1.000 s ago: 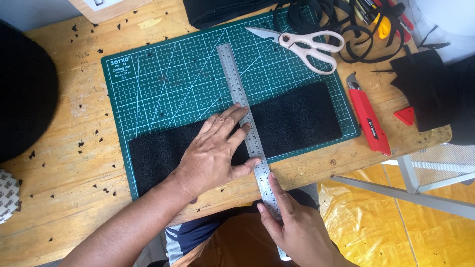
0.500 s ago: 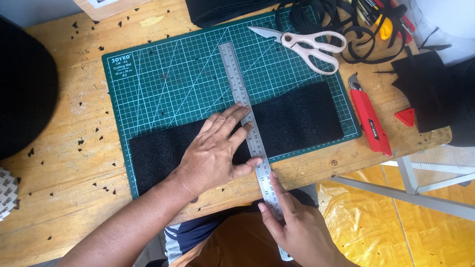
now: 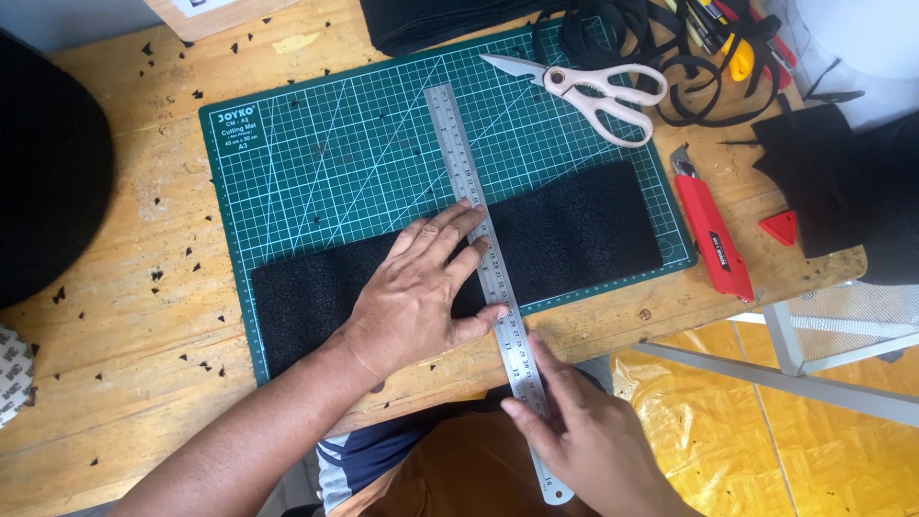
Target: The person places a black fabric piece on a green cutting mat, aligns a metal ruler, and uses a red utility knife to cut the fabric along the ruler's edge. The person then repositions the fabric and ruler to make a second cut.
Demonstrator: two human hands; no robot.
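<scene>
Over on the left a big black shape (image 3: 43,172) sits at the edge of the wooden counter (image 3: 144,383), which is peppered with tiny black offcuts, and then comes the green cutting mat (image 3: 335,153) with its white grid. Across the mat's near edge lies the strip of black fabric (image 3: 584,225), running from the lower left up towards the right. The left hand (image 3: 421,292) lies flat and spread on that fabric, fingers fanned out, thumb and fingertips butted against the steel ruler (image 3: 469,191); it grips nothing, it simply pins cloth and ruler edge down. The ruler crosses the fabric nearly square and overhangs the counter towards the person. There the right hand (image 3: 574,431) rests on the ruler's near end, fingers laid along the metal and lightly curled, pressing rather than clutching. To do this well, I would say, the ruler wants lining up with a grid line at both ends, with firm downward weight from both hands so nothing creeps, and the left fingertips kept behind the ruler's edge. Further right, white-handled scissors (image 3: 598,91) lie on the mat's top corner, beside a tangle of black straps (image 3: 613,29), and a red utility knife (image 3: 713,235) waits just off the mat, untouched.
</scene>
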